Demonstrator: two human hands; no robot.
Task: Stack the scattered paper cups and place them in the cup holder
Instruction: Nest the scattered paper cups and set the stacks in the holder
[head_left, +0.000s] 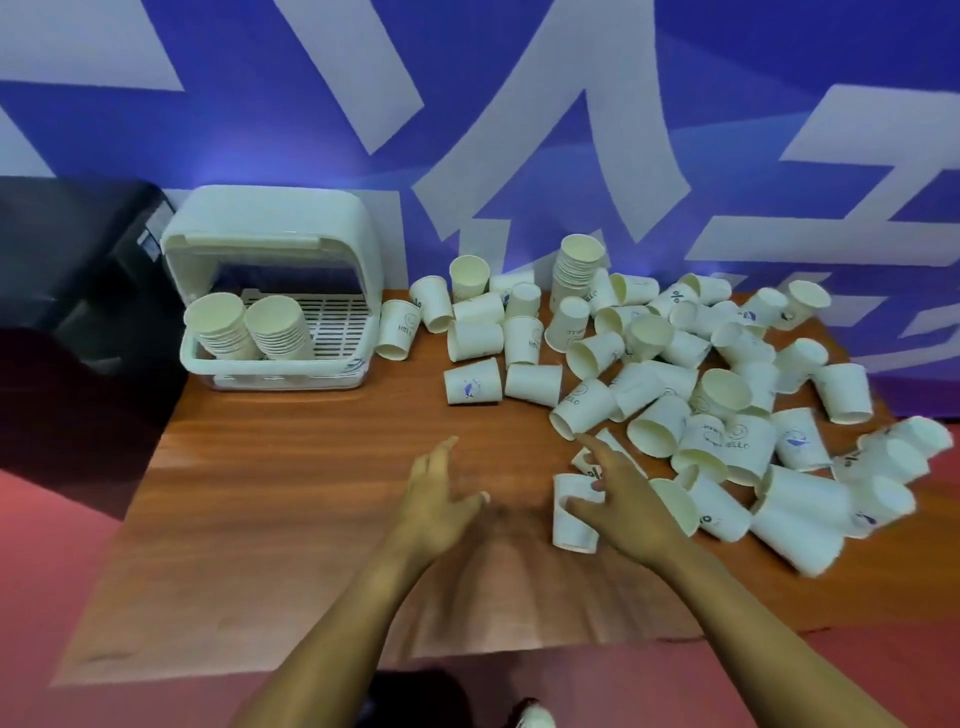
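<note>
Wooden table (311, 493) lies under our hands. Our left hand (436, 499) hovers with fingers spread, holding nothing. Our right hand (618, 504) rests on a fallen cup (571, 525), fingers loosely around it. Scattered cups (727, 395) lie beyond it; the holder (275, 291), far left of both hands, carries two stacks (249, 327).
</note>
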